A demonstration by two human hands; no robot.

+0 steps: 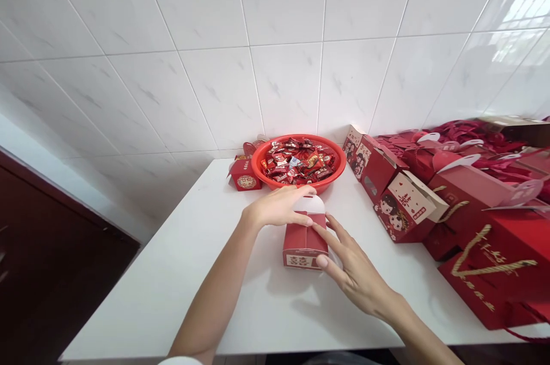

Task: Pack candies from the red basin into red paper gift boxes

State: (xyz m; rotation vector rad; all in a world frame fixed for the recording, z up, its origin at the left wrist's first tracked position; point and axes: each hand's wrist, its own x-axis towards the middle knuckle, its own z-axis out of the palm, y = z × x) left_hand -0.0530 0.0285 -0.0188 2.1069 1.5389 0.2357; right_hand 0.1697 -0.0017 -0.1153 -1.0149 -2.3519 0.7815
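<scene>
On the white table stands a small red gift box [304, 238] with a pale printed front panel, its top panels folded over and a rounded white flap [315, 203] up at the far side. My left hand [277, 206] reaches over the box's far left part, fingers stretched out and thumb lying on the top. At the right side is my right hand [352, 259], fingers spread; its index fingertip touches the top and its thumb is near the front right corner. Neither hand is wrapped round the box. The inside of the box is hidden.
Behind the box, a red plastic basket [258, 173] holds wrapped candies [296, 161]. Another red box [246, 175] stands left of it. Along the right are several red and cream gift boxes [406, 204] and a larger red box with gold rope [494, 267]. A tiled wall [283, 84] closes the back.
</scene>
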